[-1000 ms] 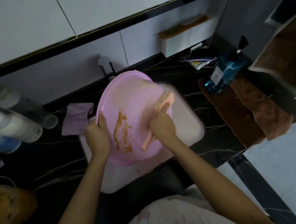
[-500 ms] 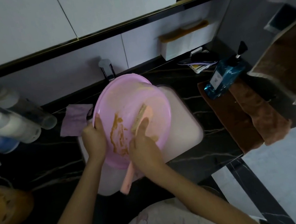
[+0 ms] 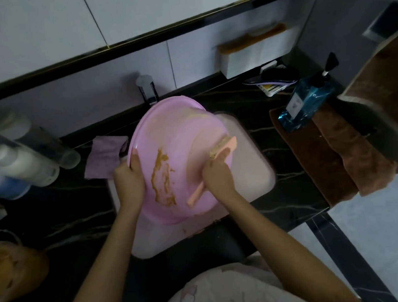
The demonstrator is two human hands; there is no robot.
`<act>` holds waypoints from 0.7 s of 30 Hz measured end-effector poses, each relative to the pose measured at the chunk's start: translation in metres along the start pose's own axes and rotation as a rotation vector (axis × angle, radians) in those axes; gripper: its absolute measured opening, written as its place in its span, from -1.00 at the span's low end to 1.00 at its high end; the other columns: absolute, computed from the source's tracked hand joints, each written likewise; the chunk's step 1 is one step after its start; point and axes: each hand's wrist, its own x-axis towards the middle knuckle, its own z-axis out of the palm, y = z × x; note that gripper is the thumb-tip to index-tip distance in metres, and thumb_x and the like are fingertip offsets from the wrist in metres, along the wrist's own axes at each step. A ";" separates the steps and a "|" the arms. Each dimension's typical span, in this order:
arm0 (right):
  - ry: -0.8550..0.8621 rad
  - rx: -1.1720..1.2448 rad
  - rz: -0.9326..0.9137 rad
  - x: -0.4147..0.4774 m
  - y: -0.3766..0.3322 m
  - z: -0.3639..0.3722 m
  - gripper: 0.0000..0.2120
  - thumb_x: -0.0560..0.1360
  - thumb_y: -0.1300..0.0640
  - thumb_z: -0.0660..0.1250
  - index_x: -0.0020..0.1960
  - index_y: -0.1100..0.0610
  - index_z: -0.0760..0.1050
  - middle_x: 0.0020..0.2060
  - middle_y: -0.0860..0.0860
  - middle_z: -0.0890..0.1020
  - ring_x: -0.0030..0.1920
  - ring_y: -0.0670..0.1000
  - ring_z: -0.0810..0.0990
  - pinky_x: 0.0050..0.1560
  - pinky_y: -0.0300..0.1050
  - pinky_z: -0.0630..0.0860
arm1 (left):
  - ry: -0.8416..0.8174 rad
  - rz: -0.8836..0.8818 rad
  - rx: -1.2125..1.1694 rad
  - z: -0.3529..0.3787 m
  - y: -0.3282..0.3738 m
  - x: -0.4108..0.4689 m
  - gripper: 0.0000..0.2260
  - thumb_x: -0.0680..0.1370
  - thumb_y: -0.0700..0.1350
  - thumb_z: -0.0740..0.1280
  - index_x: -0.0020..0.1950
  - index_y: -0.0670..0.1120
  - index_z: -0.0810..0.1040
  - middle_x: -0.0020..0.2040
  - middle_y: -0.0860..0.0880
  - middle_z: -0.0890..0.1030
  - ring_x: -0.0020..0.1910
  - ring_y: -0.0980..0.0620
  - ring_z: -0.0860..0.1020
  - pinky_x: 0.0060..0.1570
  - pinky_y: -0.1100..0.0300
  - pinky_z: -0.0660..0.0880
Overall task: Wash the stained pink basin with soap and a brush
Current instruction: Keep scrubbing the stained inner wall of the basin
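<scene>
A round pink basin (image 3: 176,128) is tilted toward me over a white sink (image 3: 254,168). A brown stain (image 3: 161,177) smears the left part of its inside, and more brown residue sits at its upper right rim. My left hand (image 3: 130,179) grips the basin's left rim. My right hand (image 3: 218,173) is closed on a peach-coloured brush (image 3: 225,145), whose bristled head presses on the basin's right inner wall. The brush handle sticks out below my fist.
A chrome tap (image 3: 146,89) stands behind the basin. A purple cloth (image 3: 105,154) lies left of the sink, white bottles (image 3: 13,163) further left. A blue pump bottle (image 3: 304,104) and brown towels (image 3: 343,155) sit on the right. An orange-stained container (image 3: 6,270) is at the lower left.
My right hand has swept the brush from the middle of the basin, near the stain, back out to the right inner wall. My left hand has kept its hold on the rim.
</scene>
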 end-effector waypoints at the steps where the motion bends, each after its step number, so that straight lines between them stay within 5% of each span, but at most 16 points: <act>1: -0.017 -0.039 -0.026 -0.012 0.005 0.007 -0.31 0.63 0.12 0.03 0.49 0.21 -0.43 -0.10 0.12 0.59 -0.23 0.03 0.52 -0.16 -0.08 0.47 | 0.002 0.001 0.008 0.000 0.000 0.000 -0.60 0.64 -0.09 0.13 -0.40 -0.14 0.31 -0.48 0.06 0.33 -0.46 0.19 0.28 -0.52 0.41 0.22; 5: -0.101 -0.077 -0.324 -0.055 0.014 0.040 -0.31 0.63 0.10 0.04 0.49 0.16 -0.42 0.01 0.18 0.60 -0.03 0.16 0.58 0.07 0.07 0.48 | 0.018 0.022 -0.017 -0.001 -0.004 0.007 -0.62 0.64 -0.11 0.13 -0.37 -0.19 0.36 -0.49 0.06 0.33 -0.47 0.19 0.28 -0.53 0.41 0.23; 8: 0.015 -0.049 -0.170 -0.011 0.014 0.019 -0.33 0.64 0.11 0.02 0.48 0.13 -0.43 -0.06 0.19 0.62 -0.05 0.17 0.60 -0.09 -0.06 0.43 | -0.001 0.044 -0.018 0.000 0.000 0.004 -0.61 0.64 -0.12 0.13 -0.39 -0.16 0.36 -0.49 0.07 0.34 -0.47 0.20 0.28 -0.53 0.43 0.25; 11: 0.001 -0.092 -0.023 -0.012 0.025 0.006 -0.37 0.64 0.13 0.02 0.51 0.17 -0.33 0.08 0.22 0.58 0.05 0.18 0.57 -0.07 -0.09 0.39 | 0.005 0.026 -0.014 0.000 0.000 -0.001 -0.57 0.63 -0.10 0.14 -0.45 -0.10 0.28 -0.49 0.05 0.33 -0.48 0.18 0.28 -0.54 0.42 0.24; 15: -0.058 -0.101 -0.316 -0.048 0.011 0.031 -0.34 0.64 0.08 0.02 0.51 0.13 -0.37 -0.12 0.12 0.58 -0.07 0.12 0.60 0.01 -0.03 0.48 | 0.020 0.011 -0.005 0.001 0.001 0.004 -0.60 0.63 -0.09 0.13 -0.40 -0.16 0.33 -0.49 0.05 0.34 -0.47 0.19 0.28 -0.54 0.40 0.22; 17: 0.015 -0.095 -0.228 -0.017 0.009 0.022 -0.33 0.64 0.09 0.02 0.49 0.13 -0.42 -0.14 0.13 0.59 -0.08 0.13 0.60 -0.03 -0.02 0.46 | 0.013 -0.007 -0.013 0.000 0.000 0.003 -0.60 0.64 -0.08 0.13 -0.40 -0.17 0.34 -0.49 0.03 0.34 -0.47 0.17 0.28 -0.52 0.38 0.21; 21: -0.043 -0.106 0.000 -0.018 0.028 0.009 -0.36 0.65 0.10 -0.01 0.49 0.19 -0.41 0.15 0.23 0.56 0.11 0.20 0.55 0.11 0.01 0.44 | 0.013 0.007 0.018 0.001 0.009 -0.004 -0.58 0.64 -0.08 0.13 -0.43 -0.12 0.31 -0.50 0.02 0.33 -0.48 0.16 0.28 -0.53 0.40 0.24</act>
